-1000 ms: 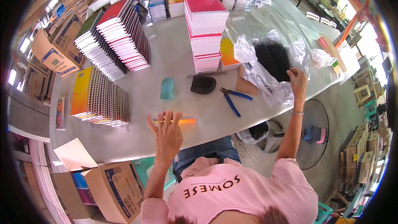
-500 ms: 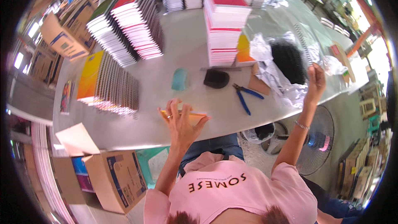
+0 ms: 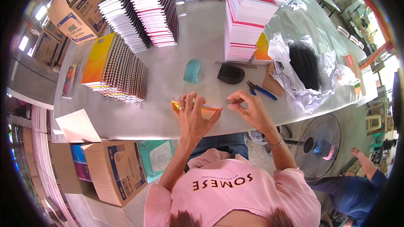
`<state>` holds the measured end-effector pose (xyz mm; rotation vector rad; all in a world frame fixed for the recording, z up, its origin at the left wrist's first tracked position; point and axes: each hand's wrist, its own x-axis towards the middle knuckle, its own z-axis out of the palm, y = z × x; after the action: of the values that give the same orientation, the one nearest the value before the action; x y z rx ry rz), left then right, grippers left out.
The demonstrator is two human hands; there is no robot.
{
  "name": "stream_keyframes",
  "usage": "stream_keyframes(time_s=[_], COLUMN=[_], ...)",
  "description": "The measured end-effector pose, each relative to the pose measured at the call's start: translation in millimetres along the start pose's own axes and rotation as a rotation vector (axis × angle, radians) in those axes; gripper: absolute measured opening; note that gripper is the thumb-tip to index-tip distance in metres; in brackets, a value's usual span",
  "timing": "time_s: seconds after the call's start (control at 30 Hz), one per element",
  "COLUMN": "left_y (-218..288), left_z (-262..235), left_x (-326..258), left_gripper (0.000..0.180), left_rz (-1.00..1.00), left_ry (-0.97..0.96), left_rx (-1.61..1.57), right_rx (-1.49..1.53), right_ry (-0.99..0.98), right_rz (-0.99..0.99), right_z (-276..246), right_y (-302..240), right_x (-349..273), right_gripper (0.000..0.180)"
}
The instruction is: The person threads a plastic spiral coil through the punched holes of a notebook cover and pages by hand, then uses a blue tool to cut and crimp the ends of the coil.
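Near the front edge of the grey table [image 3: 164, 120], my left hand [image 3: 191, 120] grips a thin orange-and-yellow notebook [image 3: 209, 108] from above, thumb on its right end. Just right of it, my right hand [image 3: 251, 113] pinches the end of a dark spiral binding coil [image 3: 228, 102] close to the notebook; most of the coil is hard to make out. Beyond my hands lie a teal curved pad [image 3: 193, 71], a black rounded pad [image 3: 230, 74] and blue-handled pliers [image 3: 264, 92]. Another coil [image 3: 248, 66] lies behind the black pad.
A heap of black coils [image 3: 305, 65] rests in crumpled white paper [image 3: 283, 54] at right. Spiral notebooks [image 3: 99, 61] are stacked at left, with taller piles behind; a red-topped stack [image 3: 244, 25] stands centre-back. A cardboard box [image 3: 122, 172] and a fan [image 3: 317, 147] flank me.
My right hand has come from the coil heap back to the notebook, bringing a coil. My left hand still holds the notebook. A person's arm and dark blue clothing now show at lower right.
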<state>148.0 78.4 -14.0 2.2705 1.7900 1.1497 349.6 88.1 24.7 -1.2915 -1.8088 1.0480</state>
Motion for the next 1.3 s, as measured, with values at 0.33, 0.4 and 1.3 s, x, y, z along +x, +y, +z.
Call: stream_keyframes(time_s=[0.33,0.4,1.3], left_y=[-3.8,-2.0,-22.4], left_z=[3.7,1.6,10.5], left_x=[0.9,2.0,-10.7], left_gripper=[0.05,0.05,0.063], left_rz=[0.008,0.004,-0.274], left_ry=[-0.003,-0.025,0.134], left_rx=[-0.004,0.002,-0.322], right_rx=[-0.019,0.042,-0.469], right_ry=[0.011,0.026,0.186], right_rz=[-0.138,-0.172,-0.302], right_z=[15.5,20.5,44.2], right_y=[-5.7,-2.8,-5.2], right_x=[5.0,3.0,16.5], right_gripper=[0.018,0.017,0.013])
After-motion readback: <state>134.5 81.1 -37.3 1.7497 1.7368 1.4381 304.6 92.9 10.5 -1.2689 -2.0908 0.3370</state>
